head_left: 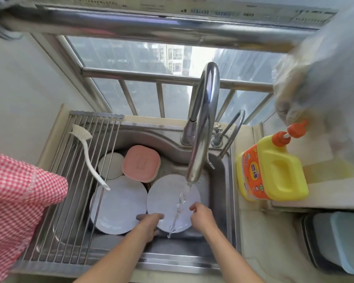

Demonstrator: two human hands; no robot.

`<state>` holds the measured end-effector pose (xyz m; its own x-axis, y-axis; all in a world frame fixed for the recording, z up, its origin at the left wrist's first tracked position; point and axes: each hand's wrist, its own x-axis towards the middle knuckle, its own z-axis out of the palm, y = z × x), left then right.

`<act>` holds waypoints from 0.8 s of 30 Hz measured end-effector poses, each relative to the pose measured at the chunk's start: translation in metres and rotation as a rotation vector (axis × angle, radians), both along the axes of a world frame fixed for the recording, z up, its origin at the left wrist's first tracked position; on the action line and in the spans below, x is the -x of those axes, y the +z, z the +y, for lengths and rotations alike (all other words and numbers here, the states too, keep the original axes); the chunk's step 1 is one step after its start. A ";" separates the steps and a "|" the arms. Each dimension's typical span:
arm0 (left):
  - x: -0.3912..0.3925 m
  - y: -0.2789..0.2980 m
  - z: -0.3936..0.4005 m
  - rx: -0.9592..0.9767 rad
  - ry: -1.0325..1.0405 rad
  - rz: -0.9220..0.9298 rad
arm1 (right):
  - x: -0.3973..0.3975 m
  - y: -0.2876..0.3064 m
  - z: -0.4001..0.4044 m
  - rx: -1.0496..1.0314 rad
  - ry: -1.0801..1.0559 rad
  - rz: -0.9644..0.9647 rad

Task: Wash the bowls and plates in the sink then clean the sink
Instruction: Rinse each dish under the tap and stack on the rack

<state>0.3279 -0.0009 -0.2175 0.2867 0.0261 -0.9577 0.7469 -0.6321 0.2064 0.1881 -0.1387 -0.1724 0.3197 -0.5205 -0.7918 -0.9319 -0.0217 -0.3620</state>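
Stainless-steel sink holding the dishes, with a rod drying rack over its left side. Curved chrome faucet running water onto a round white plate. Second white plate beside it; square pink dish behind. Left hand grasps the plate's near-left rim; right hand curls on its right edge.
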 end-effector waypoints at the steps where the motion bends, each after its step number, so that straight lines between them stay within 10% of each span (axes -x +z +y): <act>1: 0.002 -0.003 0.000 0.005 0.048 0.008 | 0.001 -0.002 0.001 -0.002 -0.004 0.001; 24: -0.023 0.083 0.029 0.398 -0.291 0.063 | -0.040 0.038 0.010 0.117 -0.198 -0.237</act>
<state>0.3504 0.0277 -0.1346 0.1691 -0.4181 -0.8925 0.5696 -0.6976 0.4348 0.2277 -0.1284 -0.1346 0.3717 -0.6742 -0.6382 -0.8121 0.0969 -0.5754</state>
